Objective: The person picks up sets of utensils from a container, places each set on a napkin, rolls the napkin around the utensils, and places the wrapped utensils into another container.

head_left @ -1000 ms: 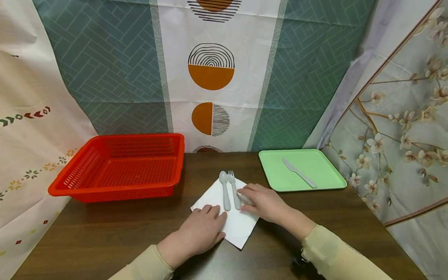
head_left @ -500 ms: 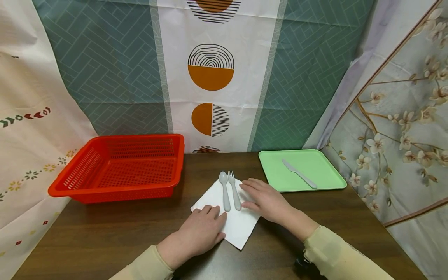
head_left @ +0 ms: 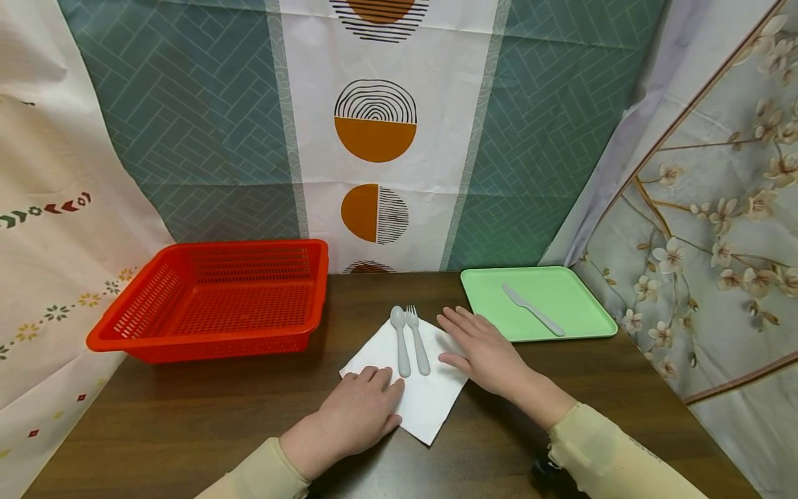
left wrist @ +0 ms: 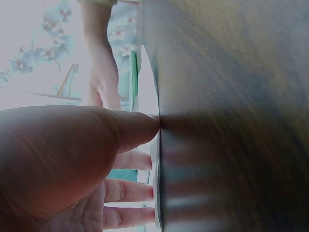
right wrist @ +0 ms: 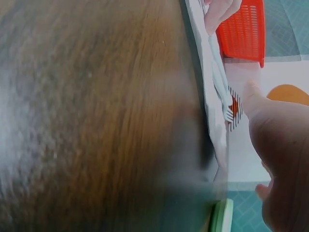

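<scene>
A white paper napkin [head_left: 426, 409] lies on the table, turned cornerwise. Side by side on it are a pale grey spoon [head_left: 402, 343] and a fork [head_left: 419, 343], heads pointing away. My left hand [head_left: 352, 412] rests on the napkin's left edge, fingertips spread near the spoon's handle; in the left wrist view the thumb [left wrist: 137, 128] touches down at the napkin's edge. Beside the fork, my right hand [head_left: 489, 353] is over the napkin's right corner, fingers extended and holding nothing. The right wrist view shows this hand [right wrist: 285, 145] raised above the napkin [right wrist: 210, 94].
A light green tray [head_left: 582, 305] at the back right holds a grey knife [head_left: 533, 310]. At the back left stands a red perforated basket [head_left: 206, 339]. Patterned cloth [head_left: 530, 138] hangs behind the brown wooden table [head_left: 187, 430].
My right hand has moved right and away from the fork, its fingers straightening, uncovering more of the napkin. The left hand, spoon and fork have stayed in place.
</scene>
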The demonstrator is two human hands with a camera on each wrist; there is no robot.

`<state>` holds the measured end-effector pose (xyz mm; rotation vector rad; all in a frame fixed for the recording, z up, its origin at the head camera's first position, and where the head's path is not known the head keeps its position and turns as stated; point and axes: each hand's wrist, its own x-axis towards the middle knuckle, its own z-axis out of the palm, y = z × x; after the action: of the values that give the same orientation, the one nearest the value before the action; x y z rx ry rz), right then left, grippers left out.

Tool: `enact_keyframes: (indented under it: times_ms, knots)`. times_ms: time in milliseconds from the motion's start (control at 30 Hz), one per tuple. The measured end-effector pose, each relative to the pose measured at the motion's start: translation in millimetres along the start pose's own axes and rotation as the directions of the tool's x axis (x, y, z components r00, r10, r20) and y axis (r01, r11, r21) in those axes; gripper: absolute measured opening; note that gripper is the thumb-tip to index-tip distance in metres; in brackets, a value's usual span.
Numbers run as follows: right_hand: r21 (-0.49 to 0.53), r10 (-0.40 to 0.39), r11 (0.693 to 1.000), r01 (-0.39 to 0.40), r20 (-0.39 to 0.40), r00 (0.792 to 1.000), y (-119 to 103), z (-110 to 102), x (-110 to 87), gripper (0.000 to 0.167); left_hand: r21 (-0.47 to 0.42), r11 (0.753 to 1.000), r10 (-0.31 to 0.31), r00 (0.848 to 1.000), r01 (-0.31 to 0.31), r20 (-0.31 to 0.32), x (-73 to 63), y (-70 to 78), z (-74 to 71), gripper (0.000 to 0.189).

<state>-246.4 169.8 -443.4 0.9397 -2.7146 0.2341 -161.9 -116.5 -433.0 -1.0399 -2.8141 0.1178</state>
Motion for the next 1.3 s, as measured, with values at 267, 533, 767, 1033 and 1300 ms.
enact_keyframes:
  times_ms: [267,533,767,1033,1300]
  knots:
    - [-0.009,0.052,0.999,-0.052,-0.007,0.999,11.2,-4.2,-2.9,0.077,-0.011,1.000,-0.010,0.999,0.010,0.041,0.3,0.2,-5.1,0.052]
    - [0.004,0.113,0.994,-0.113,-0.002,0.994,27.5,-6.2,-10.6,0.077,-0.006,1.000,-0.010,0.999,0.010,0.033,-0.3,1.5,-3.5,0.051]
    - [-0.013,0.151,0.988,-0.151,-0.011,0.988,42.0,-9.9,-17.1,0.075,-0.009,1.000,-0.008,0.999,0.008,0.042,0.5,3.9,-2.9,0.052]
    - [-0.029,0.186,0.982,-0.186,-0.011,0.983,57.1,-12.9,-21.0,0.074,-0.026,0.999,-0.019,0.996,0.022,0.083,1.8,3.6,-2.2,0.054]
    - [-0.043,0.199,0.979,-0.201,-0.044,0.979,70.6,-14.4,-24.9,0.071,-0.024,0.999,-0.020,0.996,0.022,0.086,1.5,3.0,-1.8,0.053]
